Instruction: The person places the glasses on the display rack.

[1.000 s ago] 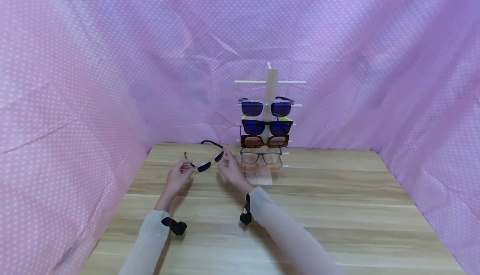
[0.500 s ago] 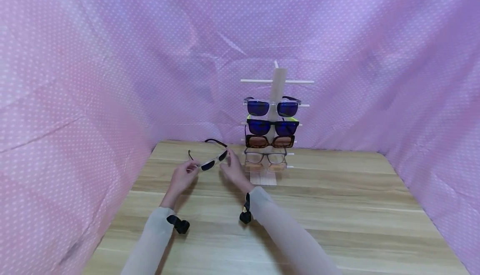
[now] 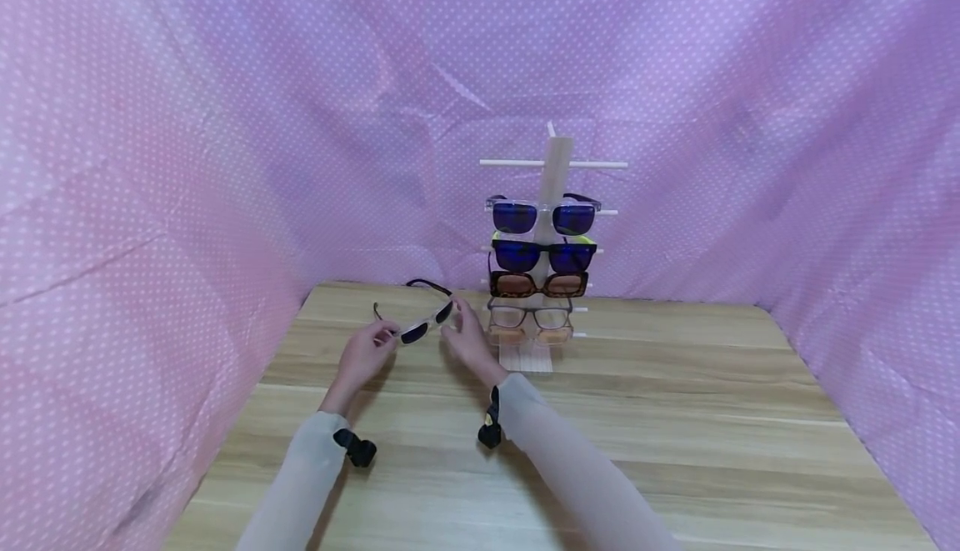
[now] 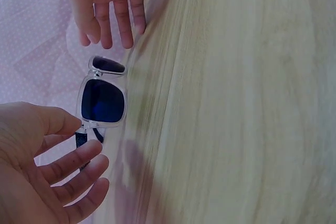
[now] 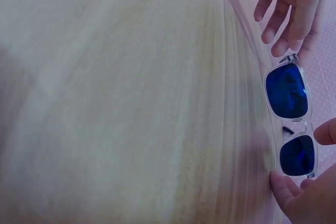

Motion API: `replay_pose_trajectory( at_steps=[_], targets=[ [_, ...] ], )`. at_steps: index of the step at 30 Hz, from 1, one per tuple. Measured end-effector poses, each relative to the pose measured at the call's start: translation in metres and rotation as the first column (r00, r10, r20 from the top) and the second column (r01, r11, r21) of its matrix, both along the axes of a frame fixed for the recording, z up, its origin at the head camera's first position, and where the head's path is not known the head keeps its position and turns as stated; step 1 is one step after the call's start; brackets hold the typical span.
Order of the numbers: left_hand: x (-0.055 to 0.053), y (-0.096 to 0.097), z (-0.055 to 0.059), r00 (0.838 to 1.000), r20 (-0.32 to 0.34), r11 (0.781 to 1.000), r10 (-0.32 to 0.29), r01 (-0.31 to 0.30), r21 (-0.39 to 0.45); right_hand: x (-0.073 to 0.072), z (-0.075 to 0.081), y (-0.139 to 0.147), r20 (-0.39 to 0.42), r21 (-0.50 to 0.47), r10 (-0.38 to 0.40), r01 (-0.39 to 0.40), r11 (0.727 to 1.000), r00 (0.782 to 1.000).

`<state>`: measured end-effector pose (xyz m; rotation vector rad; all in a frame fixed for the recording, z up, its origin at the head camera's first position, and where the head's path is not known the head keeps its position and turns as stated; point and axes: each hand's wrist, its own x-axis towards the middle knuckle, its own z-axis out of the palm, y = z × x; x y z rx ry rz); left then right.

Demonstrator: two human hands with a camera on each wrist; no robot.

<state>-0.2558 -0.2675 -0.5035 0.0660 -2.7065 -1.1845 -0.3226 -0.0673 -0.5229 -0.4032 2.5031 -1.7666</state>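
Observation:
A pair of sunglasses [image 3: 425, 324] with a clear frame, dark blue lenses and dark temples is held low over the left part of the table, temples unfolded and pointing away. At its left hinge, my left hand [image 3: 367, 353] pinches the frame between thumb and fingers. My right hand [image 3: 472, 341] has its thumb and a finger at the other end, near the right hinge; its other fingers extend loosely in the left wrist view. In the right wrist view the lenses [image 5: 287, 92] look bright blue. The exact contact of the right fingertips is partly hidden.
A wooden display rack [image 3: 557, 169] stands right of my hands, with several eyewear pairs on its rods. Its top rod [image 3: 597, 165] carries none. Below hang clear-framed sunglasses [image 3: 514, 218], then a black pair [image 3: 517, 256]. Pink dotted cloth [image 3: 300, 117] surrounds the wooden table [image 3: 675, 418].
The head view has shifted slightly, so the rack, hands and sunglasses appear a little further right than a second ago. Both hands stay at the same ends of the sunglasses.

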Motion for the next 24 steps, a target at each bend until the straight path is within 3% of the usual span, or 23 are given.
replay_pose_trajectory(
  at_steps=[12,18,24],
  targets=[
    [-0.002,-0.015,0.004,0.998,0.043,0.999,-0.034,0.035,-0.020,-0.001,-0.002,0.001,0.007,0.015,0.013,-0.013,1.000,1.000],
    [0.006,-0.026,0.004,0.997,0.073,0.999,-0.034,0.033,0.006,0.003,-0.003,0.002,0.013,0.037,0.046,-0.047,0.998,0.999],
    [0.006,-0.031,-0.001,0.997,0.060,0.998,-0.039,0.036,0.049,0.004,-0.002,0.004,0.015,0.054,0.057,-0.058,0.997,0.998]
  ],
)
